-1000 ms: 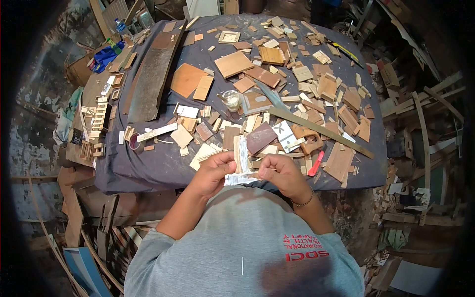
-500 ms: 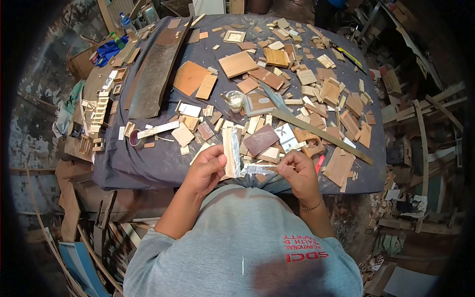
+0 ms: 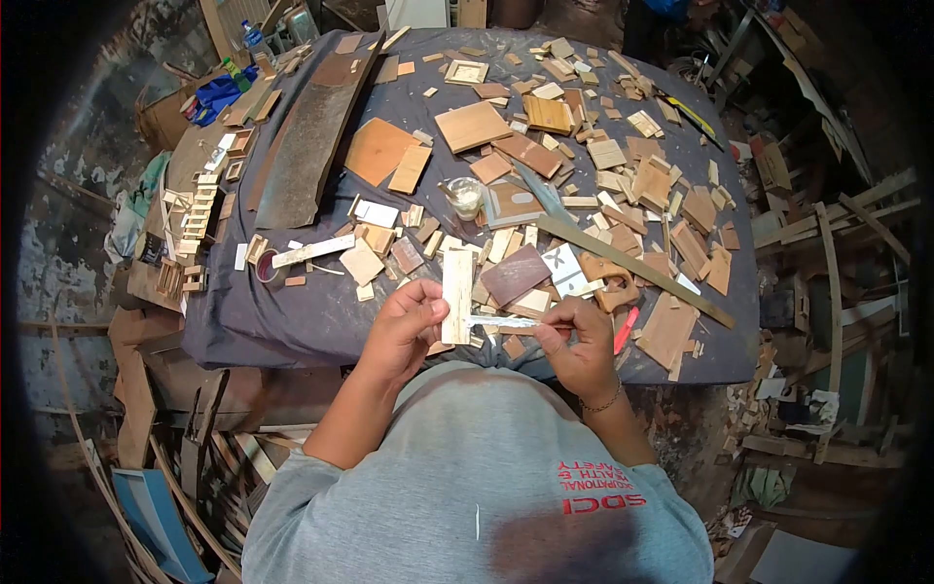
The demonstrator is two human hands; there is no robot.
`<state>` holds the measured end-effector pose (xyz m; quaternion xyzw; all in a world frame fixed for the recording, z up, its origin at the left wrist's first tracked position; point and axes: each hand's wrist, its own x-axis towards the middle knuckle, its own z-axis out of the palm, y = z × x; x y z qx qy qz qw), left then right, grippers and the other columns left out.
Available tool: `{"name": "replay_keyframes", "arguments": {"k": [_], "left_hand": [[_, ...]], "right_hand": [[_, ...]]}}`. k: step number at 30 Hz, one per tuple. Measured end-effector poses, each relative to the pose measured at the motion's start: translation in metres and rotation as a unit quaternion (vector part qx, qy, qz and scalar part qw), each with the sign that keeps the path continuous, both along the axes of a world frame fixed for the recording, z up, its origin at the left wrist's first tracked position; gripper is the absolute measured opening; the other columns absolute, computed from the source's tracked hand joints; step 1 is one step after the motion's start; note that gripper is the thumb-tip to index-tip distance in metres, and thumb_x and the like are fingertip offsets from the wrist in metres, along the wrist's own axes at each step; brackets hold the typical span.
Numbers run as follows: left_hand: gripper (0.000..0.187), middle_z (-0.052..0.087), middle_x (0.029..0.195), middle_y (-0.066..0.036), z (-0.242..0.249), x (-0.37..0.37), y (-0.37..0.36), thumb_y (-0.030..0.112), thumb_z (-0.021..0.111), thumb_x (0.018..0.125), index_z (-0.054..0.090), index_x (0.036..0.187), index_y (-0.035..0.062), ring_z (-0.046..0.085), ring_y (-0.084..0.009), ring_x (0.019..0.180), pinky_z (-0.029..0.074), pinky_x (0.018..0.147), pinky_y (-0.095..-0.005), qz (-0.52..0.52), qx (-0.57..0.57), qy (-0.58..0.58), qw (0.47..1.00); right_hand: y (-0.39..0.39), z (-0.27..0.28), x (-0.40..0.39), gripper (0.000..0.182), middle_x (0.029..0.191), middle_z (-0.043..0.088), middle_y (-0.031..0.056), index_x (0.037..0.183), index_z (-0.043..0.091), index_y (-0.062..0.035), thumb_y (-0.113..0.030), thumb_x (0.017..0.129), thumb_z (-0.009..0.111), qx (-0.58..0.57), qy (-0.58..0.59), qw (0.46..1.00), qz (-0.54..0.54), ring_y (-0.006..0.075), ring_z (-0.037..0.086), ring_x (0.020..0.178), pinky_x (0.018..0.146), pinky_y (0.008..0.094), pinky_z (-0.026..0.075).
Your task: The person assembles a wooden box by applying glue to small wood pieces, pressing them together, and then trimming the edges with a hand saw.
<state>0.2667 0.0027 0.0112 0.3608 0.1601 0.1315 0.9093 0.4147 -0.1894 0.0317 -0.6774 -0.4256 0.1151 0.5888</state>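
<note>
My left hand [image 3: 409, 319] is closed on a short, flat strip of pale wood [image 3: 457, 297], gripped by its left side and standing upright with a broad face towards me. In my right hand [image 3: 578, 336], thumb and fingers pinch a thin stick [image 3: 501, 322] with a whitish, smeared end. That end meets the right edge of the wood strip. Beyond my hands stands a small clear jar [image 3: 465, 200] with whitish paste and something sticking out of it. A dark brown wood block [image 3: 516, 274] lies between my hands, a little farther off.
A dark cloth [image 3: 282, 336] covers the table. Wood offcuts are scattered over its middle and right. A long wooden strip [image 3: 642, 273] lies slanted beside a handsaw handle [image 3: 613, 282]. A curved sheet [image 3: 316, 146] and a tape roll [image 3: 265, 265] lie on the left.
My left hand has turned the wood strip, so its white-coated edge no longer faces me. The stick's smeared end has moved up and left to the strip and now shows edge-on.
</note>
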Motion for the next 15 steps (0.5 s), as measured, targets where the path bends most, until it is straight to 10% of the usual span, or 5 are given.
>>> {"name": "replay_keyframes", "arguments": {"k": [7,15], "left_hand": [[0.029,0.065,0.084,-0.007,0.007,0.0,-0.002,0.02,0.061,0.088,0.056,0.107,-0.0016,0.062,-0.0106,0.066,0.051,0.059,-0.0217,-0.006,0.001,0.019,1.0],[0.03,0.066,0.098,-0.011,0.001,-0.004,-0.001,0.015,0.055,0.093,0.053,0.117,-0.0035,0.066,-0.0169,0.082,0.056,0.075,-0.0304,-0.053,-0.046,-0.024,0.997]], "right_hand": [[-0.003,0.0,-0.004,0.017,0.069,0.053,0.002,0.08,0.057,-0.0025,-0.014,0.083,0.068,0.017,0.002,0.999,0.039,0.0102,0.047,0.061,0.058,0.0231,0.039],[0.003,-0.003,-0.008,0.015,0.079,0.063,0.0072,0.086,0.063,-0.001,-0.006,0.077,0.074,0.106,-0.044,0.993,-0.024,0.0154,0.059,0.072,0.067,0.0254,0.046]]}}
